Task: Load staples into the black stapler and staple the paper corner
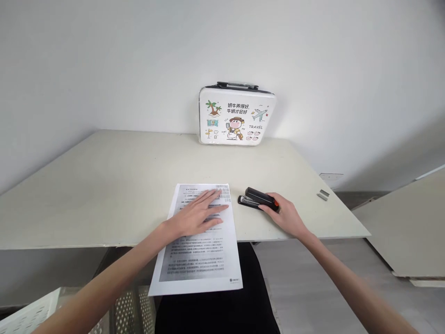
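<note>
A printed sheet of paper (pixel 196 260) lies on the table and juts out past its front edge, over my lap. Whether more sheets lie under it I cannot tell. My left hand (pixel 196 215) rests flat on its upper part, fingers spread. Just right of the paper, a black stapler (pixel 259 199) sits on the tabletop, its front end pointing left and apart from the paper. My right hand (pixel 285 215) grips the stapler's rear end, near an orange-red part. The stapler's jaws stand a little apart.
A white case (pixel 238 113) with cartoon prints and a black handle leans against the wall at the back of the table (pixel 114 185). Two strips of staples (pixel 323 195) lie near the right edge. A perforated plastic basket (pixel 123 311) stands below at left.
</note>
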Tool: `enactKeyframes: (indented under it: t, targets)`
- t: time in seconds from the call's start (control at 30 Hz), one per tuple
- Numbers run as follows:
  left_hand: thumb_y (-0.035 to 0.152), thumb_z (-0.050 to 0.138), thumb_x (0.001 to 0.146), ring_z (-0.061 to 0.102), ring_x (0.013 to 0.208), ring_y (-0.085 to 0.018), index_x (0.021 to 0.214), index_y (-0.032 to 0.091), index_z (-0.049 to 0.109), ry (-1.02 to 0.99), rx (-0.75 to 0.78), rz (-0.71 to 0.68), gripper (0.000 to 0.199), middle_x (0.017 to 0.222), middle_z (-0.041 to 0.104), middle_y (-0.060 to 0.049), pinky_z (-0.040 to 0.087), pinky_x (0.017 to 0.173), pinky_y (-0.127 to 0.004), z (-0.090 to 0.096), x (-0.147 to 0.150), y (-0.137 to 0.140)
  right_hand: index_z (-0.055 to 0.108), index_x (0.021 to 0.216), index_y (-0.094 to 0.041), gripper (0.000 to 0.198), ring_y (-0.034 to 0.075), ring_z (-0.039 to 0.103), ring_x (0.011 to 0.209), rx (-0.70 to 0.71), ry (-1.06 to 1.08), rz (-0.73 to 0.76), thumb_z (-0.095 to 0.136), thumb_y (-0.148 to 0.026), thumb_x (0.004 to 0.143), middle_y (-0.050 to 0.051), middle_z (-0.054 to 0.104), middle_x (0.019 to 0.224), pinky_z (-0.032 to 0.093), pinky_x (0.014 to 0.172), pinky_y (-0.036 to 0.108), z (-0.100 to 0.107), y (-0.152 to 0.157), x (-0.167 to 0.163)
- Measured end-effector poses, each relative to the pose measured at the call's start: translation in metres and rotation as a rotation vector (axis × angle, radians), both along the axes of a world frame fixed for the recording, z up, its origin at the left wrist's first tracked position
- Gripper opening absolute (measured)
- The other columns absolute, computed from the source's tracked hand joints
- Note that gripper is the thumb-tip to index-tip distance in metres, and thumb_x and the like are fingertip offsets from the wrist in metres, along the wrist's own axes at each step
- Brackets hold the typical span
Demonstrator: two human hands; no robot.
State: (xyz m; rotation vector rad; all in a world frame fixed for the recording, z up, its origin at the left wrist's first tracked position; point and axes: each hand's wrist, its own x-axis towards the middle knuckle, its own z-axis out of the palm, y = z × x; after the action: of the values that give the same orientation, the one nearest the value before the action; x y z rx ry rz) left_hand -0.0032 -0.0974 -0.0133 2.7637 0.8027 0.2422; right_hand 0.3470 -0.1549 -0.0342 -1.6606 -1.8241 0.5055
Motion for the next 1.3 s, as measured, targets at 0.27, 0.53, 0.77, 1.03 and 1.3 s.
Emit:
enactKeyframes:
  t: [0.27,0.53,0.77,1.03,1.3]
  targets:
    - [0.056,0.045,0.108,0.021,0.161,-0.032,0.167,0.043,0.022,0.115,0.060,0.195,0.065,0.175,0.019,0.006,0.027,0.130,-0.054,0.014,-0.077,-0.065,0.069,0.111,-0.027,0.045,0.027,0.066,0.091,-0.004,0.244,-0.114,0.064,-0.067,0.091,0.007,0.076,0.107,0.054,0.077,0.038,0.000,-0.013,0.017]
    - [0.057,0.043,0.108,0.010,0.162,-0.035,0.169,0.039,0.005,0.214,0.082,0.176,0.074,0.176,0.006,0.000,0.015,0.131,-0.060,0.008,-0.063,-0.065,0.070,0.112,-0.025,0.043,0.024,0.064,0.095,-0.061,0.504,-0.064,0.067,-0.062,0.090,0.004,0.073,0.104,0.052,0.082,0.034,0.008,-0.014,0.022]
    - [0.069,0.033,0.106,-0.002,0.162,-0.038,0.171,0.026,0.011,0.224,0.044,0.158,0.081,0.176,0.002,-0.010,0.004,0.129,-0.065,0.001,0.046,-0.007,0.069,0.114,-0.025,0.042,0.027,0.065,0.105,-0.090,0.709,-0.015,0.068,-0.060,0.091,0.006,0.073,0.111,0.052,0.091,0.035,0.018,-0.035,0.045]
    - [0.078,0.020,0.101,-0.006,0.162,-0.039,0.170,0.018,0.019,0.186,-0.013,0.225,0.091,0.177,0.003,-0.013,-0.001,0.128,-0.065,-0.016,0.180,0.050,0.070,0.117,-0.025,0.041,0.028,0.064,0.107,-0.136,0.798,0.049,0.072,-0.056,0.091,0.007,0.072,0.115,0.051,0.091,0.035,0.021,-0.067,0.078]
    - [0.070,0.027,0.105,0.002,0.163,-0.040,0.167,0.016,0.029,0.071,-0.015,0.225,0.083,0.176,0.013,-0.015,0.001,0.128,-0.064,-0.028,0.241,0.070,0.071,0.114,-0.026,0.036,0.024,0.060,0.102,-0.120,0.873,0.053,0.075,-0.052,0.090,0.003,0.069,0.106,0.048,0.089,0.031,0.020,-0.066,0.071]
